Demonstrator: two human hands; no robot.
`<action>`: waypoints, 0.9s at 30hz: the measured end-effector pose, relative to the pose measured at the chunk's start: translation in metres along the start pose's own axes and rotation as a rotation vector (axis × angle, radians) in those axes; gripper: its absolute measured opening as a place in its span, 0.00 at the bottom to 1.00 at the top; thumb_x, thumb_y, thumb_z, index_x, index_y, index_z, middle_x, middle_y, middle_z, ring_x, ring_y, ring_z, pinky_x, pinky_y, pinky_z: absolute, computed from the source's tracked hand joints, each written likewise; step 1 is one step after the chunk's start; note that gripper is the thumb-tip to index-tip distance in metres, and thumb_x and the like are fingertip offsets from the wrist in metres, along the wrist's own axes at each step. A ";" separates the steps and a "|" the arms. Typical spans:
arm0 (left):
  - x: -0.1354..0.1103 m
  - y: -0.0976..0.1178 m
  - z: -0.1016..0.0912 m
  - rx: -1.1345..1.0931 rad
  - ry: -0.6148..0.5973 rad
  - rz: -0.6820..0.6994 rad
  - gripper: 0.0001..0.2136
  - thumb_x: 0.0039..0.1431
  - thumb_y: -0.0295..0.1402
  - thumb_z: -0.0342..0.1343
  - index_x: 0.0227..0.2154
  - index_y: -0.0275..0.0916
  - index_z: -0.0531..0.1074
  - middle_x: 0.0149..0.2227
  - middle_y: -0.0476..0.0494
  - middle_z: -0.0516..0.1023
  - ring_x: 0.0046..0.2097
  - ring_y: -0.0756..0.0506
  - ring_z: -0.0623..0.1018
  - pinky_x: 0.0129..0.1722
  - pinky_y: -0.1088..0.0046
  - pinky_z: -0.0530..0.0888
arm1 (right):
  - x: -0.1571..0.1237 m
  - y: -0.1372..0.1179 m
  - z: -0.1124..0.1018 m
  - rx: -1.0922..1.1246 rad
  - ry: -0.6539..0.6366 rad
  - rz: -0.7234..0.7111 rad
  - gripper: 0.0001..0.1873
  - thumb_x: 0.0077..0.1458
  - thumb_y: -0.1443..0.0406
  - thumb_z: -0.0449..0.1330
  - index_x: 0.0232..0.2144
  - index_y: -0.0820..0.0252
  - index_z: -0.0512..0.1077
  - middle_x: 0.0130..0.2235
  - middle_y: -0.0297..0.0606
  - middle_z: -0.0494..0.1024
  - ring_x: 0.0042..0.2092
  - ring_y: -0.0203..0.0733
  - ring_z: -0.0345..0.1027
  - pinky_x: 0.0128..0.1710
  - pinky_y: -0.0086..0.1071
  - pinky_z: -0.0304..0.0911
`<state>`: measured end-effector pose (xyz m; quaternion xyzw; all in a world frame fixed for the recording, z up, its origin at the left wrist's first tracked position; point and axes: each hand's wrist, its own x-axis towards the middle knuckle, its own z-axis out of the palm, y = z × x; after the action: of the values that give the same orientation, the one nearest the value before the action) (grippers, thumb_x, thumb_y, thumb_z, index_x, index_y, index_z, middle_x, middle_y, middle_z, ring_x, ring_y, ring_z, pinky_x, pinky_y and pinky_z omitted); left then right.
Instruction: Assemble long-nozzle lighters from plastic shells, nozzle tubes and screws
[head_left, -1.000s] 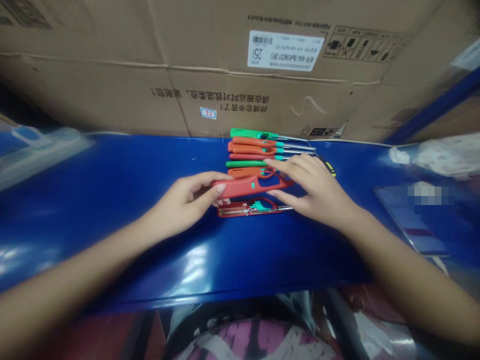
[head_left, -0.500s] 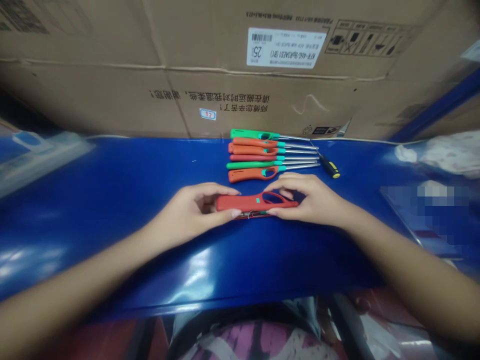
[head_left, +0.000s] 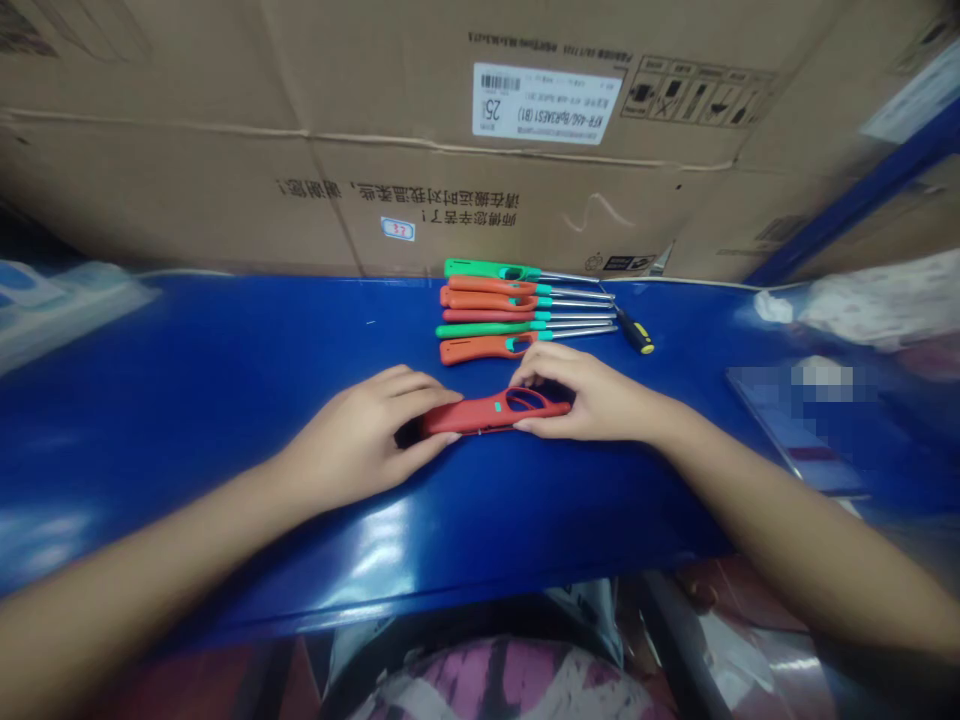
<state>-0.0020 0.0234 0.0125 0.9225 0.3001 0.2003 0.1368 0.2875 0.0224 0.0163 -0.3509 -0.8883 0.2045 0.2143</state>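
Observation:
A red plastic lighter body with a loop handle lies flat on the blue table between both hands. My left hand grips its left end, fingers curled over it. My right hand pinches its right end with thumb and fingers closed on it. Behind them lies a row of several finished long-nosed lighters, orange and green, with metal tubes pointing right.
A black and yellow screwdriver lies to the right of the row. A large cardboard box stands along the table's back edge. A plastic bag and a flat blurred sheet lie at the right, another bag at the left.
The red cover held above the open lighter half was lowered onto it. Both hands now press the joined body on the table, and the view shifted slightly left.

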 end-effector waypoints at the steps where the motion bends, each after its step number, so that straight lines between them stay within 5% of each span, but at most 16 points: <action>1: 0.000 0.000 0.000 0.001 -0.006 0.004 0.14 0.66 0.39 0.55 0.50 0.39 0.76 0.48 0.40 0.80 0.49 0.41 0.77 0.49 0.63 0.75 | 0.000 0.000 0.000 0.002 -0.006 0.002 0.15 0.55 0.61 0.67 0.43 0.58 0.73 0.41 0.40 0.75 0.43 0.43 0.68 0.45 0.38 0.67; 27: -0.001 -0.002 -0.002 0.013 -0.104 -0.040 0.13 0.63 0.37 0.57 0.48 0.41 0.75 0.47 0.45 0.80 0.48 0.42 0.76 0.47 0.64 0.74 | -0.003 0.002 0.007 -0.128 -0.069 -0.014 0.17 0.59 0.57 0.64 0.47 0.58 0.74 0.48 0.41 0.78 0.49 0.46 0.71 0.52 0.41 0.62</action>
<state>-0.0049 0.0241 0.0135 0.9263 0.3124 0.1474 0.1504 0.2867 0.0204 0.0093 -0.3505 -0.9089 0.1578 0.1618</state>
